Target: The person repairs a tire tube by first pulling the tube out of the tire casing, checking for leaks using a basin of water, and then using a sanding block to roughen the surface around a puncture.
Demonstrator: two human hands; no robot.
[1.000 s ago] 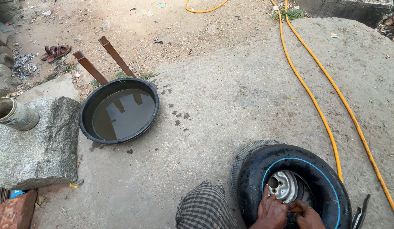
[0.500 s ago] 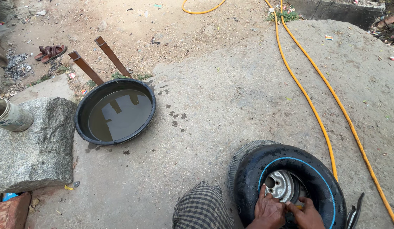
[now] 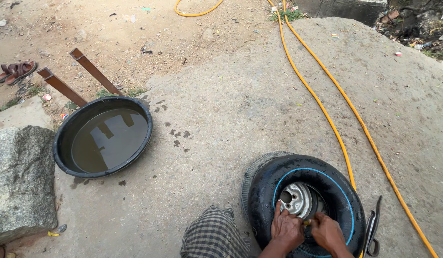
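Here, concrete slab [image 3: 259, 110] carries black tyre [image 3: 343, 200] near lower edge; water basin [image 3: 103, 138] well left of tyre. Tyre looks heavy, stiff, grippy; best held at bead. Left hand [image 3: 286, 231], right hand [image 3: 328, 232] press on inner rim [image 3: 296, 198]; grip unclear.

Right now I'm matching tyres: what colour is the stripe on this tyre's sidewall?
Blue stripe on the black tyre, head view.
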